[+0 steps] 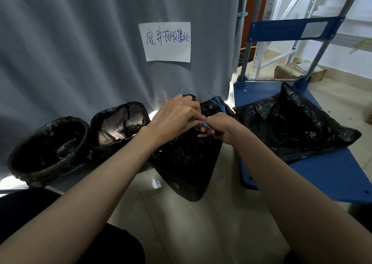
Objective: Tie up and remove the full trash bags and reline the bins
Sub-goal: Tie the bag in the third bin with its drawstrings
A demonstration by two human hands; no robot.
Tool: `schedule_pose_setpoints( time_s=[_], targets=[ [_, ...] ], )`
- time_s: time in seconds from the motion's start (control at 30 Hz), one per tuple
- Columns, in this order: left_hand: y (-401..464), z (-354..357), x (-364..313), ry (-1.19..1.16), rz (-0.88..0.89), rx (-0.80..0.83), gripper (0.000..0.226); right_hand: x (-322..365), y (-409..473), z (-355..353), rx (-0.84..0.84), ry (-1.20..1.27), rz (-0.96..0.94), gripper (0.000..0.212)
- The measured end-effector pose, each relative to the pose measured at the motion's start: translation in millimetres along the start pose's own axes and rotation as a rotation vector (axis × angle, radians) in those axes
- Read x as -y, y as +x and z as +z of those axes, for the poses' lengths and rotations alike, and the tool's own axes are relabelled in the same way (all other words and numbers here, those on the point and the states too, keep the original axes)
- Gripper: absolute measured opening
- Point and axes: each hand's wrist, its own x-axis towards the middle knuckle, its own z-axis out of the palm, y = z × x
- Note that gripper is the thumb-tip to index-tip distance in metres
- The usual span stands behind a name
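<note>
A full black trash bag (185, 159) stands on the floor in front of me, its mouth gathered with blue drawstrings (218, 102). My left hand (175, 117) and my right hand (217, 128) meet over the bag's top, and both pinch a blue drawstring between their fingertips. More blue string loops up behind my hands. To the left stand two bins lined with black bags: a round one (48, 151) and a squarer one (118, 123), both with open mouths. Another black trash bag (291, 123) lies on a blue cart at the right.
The blue platform cart (322, 175) with its upright handle fills the right side. A grey curtain (80, 52) with a handwritten paper sign (166, 41) hangs behind the bins. Metal shelving and a cardboard box (298, 70) stand beyond the cart. The floor is glossy tile.
</note>
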Motion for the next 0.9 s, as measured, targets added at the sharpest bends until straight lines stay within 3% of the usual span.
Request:
schedule_pose_setpoints(
  time_s=[0.13, 0.27, 0.37, 0.47, 0.53, 0.57, 0.73, 0.9],
  targets=[
    [1, 3, 4, -0.085, -0.135, 0.079, 0.013, 2, -1, -1, -0.018, 0.008, -0.026, 0.011],
    [1, 4, 13, -0.391, -0.47, 0.211, 0.009, 5, -4, -4, -0.049, 0.038, -0.143, 0.008],
    [1, 2, 19, -0.575, -0.612, 0.242, 0.007, 5, -5, -5, -0.098, 0.068, -0.28, 0.005],
    [1, -1, 26, -0.629, -0.713, 0.206, 0.008, 4, -11, -5, -0.032, -0.032, -0.345, 0.034],
    [1, -2, 29, -0.645, -0.751, 0.194, 0.008, 3, -17, -4, -0.032, -0.193, -0.398, 0.054],
    [2, -3, 29, -0.649, -0.76, 0.191, 0.009, 2, -18, -3, -0.041, -0.253, -0.429, 0.054],
    [4, -3, 29, -0.666, -0.77, 0.173, 0.011, 0, -17, -2, -0.051, -0.252, -0.481, 0.018],
    [2, -6, 35, -0.671, -0.745, 0.158, 0.008, 1, -15, -10, -0.049, -0.166, -0.448, 0.025]
  ],
)
